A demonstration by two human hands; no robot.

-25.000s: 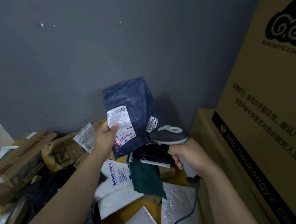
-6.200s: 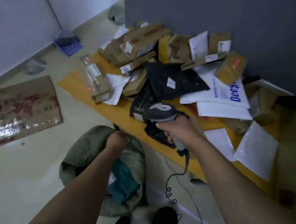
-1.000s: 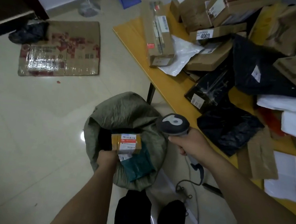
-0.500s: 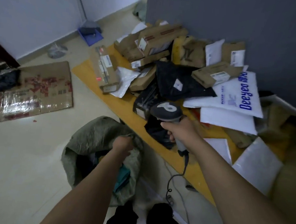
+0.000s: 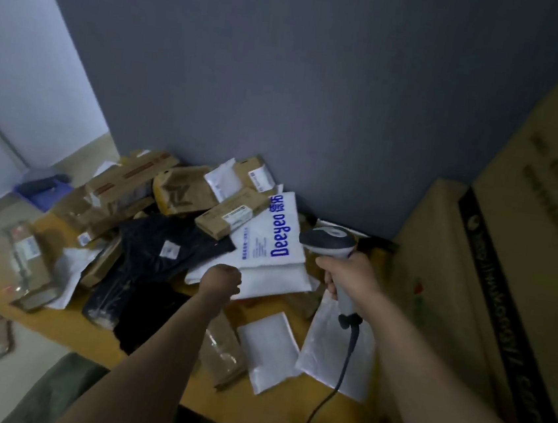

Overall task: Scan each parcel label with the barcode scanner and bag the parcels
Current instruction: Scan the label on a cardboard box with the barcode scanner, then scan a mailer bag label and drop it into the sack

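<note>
The white mailer bag (image 5: 267,241) with blue lettering lies on the yellow table (image 5: 92,333) near the wall, on top of another white bag (image 5: 274,279). We judge it light, soft and rather slick, so we would pinch a flat corner, not the middle. Our left hand (image 5: 222,279) is stretched out to its near corner with the fingers curled; whether it grips yet we cannot tell. Our right hand (image 5: 350,277) is wrapped round the scanner (image 5: 327,242) handle, just beside the bag.
</note>
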